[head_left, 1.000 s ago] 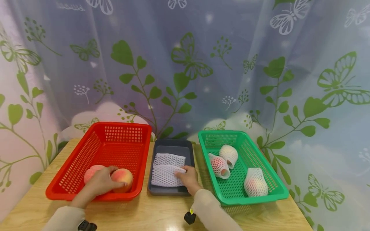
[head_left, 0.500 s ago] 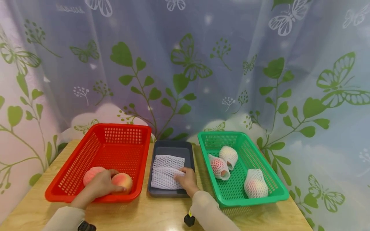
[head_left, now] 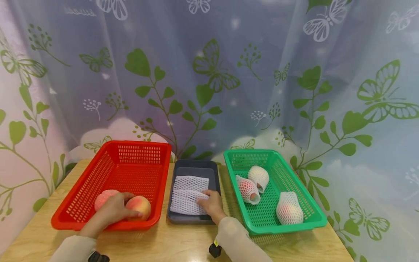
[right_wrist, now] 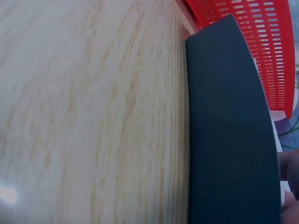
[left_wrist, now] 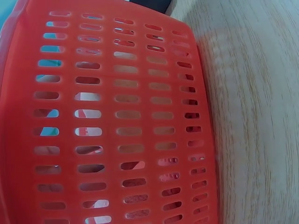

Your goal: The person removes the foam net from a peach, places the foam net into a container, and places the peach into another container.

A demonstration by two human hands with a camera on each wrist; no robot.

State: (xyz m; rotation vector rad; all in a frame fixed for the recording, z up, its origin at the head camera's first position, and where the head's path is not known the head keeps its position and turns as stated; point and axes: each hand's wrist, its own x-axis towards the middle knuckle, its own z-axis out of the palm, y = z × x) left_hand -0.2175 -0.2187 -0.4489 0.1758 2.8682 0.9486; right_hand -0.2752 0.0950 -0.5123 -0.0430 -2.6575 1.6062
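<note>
In the head view my left hand (head_left: 112,211) grips a yellow-red peach (head_left: 141,206) at the near end of the red basket (head_left: 60,221). A pinker peach (head_left: 105,198) lies beside it, partly behind the hand. My right hand (head_left: 213,206) pinches the right edge of a white foam fruit net (head_left: 186,203) in the dark grey tray (head_left: 193,219). Another flat net (head_left: 193,181) shows behind it. In the left wrist view the basket's wall (left_wrist: 105,107) hides most of the hand. Fingers (right_wrist: 290,170) of the right hand show past the tray's side in the right wrist view.
At right stands a green basket (head_left: 278,229) with three peaches in foam nets, one of them the near netted peach (head_left: 290,210). The wooden table (head_left: 170,243) runs along the front. A patterned curtain (head_left: 209,109) hangs close behind the baskets.
My right fingers have drawn in slightly on the foam net, and its upper edge dips a little under them. The left hand stays on the peach in nearly the same place.
</note>
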